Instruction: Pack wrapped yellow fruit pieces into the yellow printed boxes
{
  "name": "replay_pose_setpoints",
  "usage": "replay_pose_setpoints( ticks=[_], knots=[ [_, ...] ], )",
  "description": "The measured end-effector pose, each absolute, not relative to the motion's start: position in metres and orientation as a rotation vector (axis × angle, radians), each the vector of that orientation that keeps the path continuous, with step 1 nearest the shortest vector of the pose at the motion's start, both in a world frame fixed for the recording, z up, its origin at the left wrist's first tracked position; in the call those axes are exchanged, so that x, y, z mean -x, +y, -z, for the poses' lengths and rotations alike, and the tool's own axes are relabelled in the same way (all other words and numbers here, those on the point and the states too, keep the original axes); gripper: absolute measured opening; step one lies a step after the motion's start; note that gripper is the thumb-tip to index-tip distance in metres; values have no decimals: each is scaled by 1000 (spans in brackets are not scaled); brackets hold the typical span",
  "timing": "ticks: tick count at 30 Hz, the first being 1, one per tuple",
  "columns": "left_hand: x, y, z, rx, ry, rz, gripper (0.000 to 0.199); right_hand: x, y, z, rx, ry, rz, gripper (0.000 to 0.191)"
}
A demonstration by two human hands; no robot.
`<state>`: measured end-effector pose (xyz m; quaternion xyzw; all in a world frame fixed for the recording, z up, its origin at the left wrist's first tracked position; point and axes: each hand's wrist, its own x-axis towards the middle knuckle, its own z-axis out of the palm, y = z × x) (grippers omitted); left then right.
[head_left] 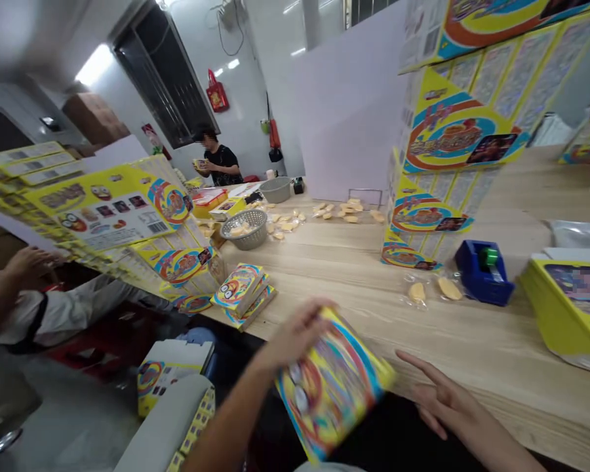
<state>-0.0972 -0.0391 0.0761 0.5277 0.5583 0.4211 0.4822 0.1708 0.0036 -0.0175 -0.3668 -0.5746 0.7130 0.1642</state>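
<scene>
**Your left hand point(297, 333) holds a box point(337, 387)**

A pile of boxes point(238, 288) lies on the table point(334, 262). Right of it, your fingers clasp the box over the near edge. Your right hand point(447, 401) is empty beside it, forefinger extended; beyond stands a tape dispenser point(482, 274).

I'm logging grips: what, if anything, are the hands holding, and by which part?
The left hand holds a box by its upper-left edge in the picture; the right hand holds nothing.
</scene>
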Motion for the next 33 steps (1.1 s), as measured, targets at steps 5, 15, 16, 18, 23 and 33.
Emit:
replay_pose_setpoints(
  ticks=[5, 15, 16, 18, 23, 33],
  knots=[
    [252, 2, -120, -1573, 2351, -770, 48, -194, 10, 40, 1320, -1590, -1792, 94],
    [324, 25, -46, -1465, 2736, -362, 44, -206, 18, 80, 1473, -1579, -1333, 66],
    [323, 25, -47, -1464, 2775, -341, 44, -209, 18, 87, 1504, -1606, -1250, 62],
    [317, 27, -54, -1503, 2846, -323, 45, -215, 19, 100, 1564, -1657, -1034, 54],
    [262, 60, -49, -1876, 2694, -327, 42, -215, 48, 102, 1438, -1699, -518, 47],
    [72, 104, 75, -2056, 2268, -135, 58, -145, 164, 86, 1700, -1915, -137, 60]
  ],
)
